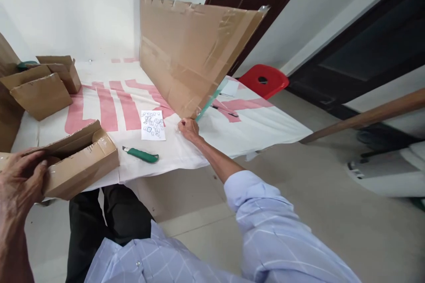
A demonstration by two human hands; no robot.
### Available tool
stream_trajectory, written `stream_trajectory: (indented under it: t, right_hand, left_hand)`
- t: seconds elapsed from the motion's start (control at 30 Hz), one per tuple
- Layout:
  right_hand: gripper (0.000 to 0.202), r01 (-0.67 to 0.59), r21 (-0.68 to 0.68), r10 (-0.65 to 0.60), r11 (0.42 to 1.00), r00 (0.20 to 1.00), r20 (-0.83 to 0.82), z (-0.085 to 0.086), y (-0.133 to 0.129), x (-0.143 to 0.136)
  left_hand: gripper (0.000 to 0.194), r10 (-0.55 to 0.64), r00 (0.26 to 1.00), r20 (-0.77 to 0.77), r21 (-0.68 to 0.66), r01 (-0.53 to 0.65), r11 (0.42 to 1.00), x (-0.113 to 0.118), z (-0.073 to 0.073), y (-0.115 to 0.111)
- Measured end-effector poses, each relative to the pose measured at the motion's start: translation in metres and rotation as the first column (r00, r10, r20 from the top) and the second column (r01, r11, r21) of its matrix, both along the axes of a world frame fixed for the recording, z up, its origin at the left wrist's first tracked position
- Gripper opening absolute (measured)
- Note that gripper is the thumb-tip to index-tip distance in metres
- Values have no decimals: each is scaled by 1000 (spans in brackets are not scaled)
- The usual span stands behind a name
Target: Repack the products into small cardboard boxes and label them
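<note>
My left hand (25, 181) is closed over the near end of a small, narrow cardboard box (84, 166), thumb on its side and fingers over the open top. The box sits at the table's front edge. My right hand (189, 129) is closed in a pinch at the lower corner of a large cardboard sheet (186, 48), which stands tilted on the table. A pale, shiny bit shows by its fingertips, too small to name. Between my hands lies a green utility knife (141, 154), blade out. Behind it lies a paper (152, 126) with small drawings.
Open cardboard boxes (43, 95) stand at the back left of the cloth-covered table (252, 130). Another white paper (230, 88) and a dark pen-like thing lie right of the sheet. A red stool (270, 80) and a wooden pole (361, 115) are at the right.
</note>
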State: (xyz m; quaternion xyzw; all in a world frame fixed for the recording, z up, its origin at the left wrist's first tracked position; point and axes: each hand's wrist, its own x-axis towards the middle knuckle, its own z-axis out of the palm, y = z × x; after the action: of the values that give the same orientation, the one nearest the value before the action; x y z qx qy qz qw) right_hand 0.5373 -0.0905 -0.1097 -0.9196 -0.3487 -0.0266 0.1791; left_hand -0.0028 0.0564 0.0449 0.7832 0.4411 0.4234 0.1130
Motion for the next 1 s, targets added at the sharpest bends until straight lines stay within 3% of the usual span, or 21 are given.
stream_trajectory:
  t: [0.13, 0.37, 0.67, 0.8, 1.0]
  right_hand:
    - [30, -9, 27, 9, 1000, 1000, 18, 1, -8, 4]
    - [25, -218, 31, 217, 975, 975, 45, -8, -32, -8]
    - [26, -514, 44, 515, 857, 849, -114, 2, -45, 12]
    - [25, -487, 130, 504, 864, 844, -184, 5, -41, 17]
    - [26, -263, 358, 375, 896, 881, -290, 1, -34, 16]
  left_hand:
    - [19, -3, 1000, 4, 26, 3, 1000, 0, -3, -1]
    - [20, -6, 1000, -7, 74, 6, 997, 1, -6, -2]
    - [32, 22, 999, -34, 106, -18, 994, 3, -8, 0]
    - [38, 19, 999, -38, 122, -15, 992, 0, -11, 2]
    - [35, -20, 1000, -18, 121, 22, 992, -4, -13, 5]
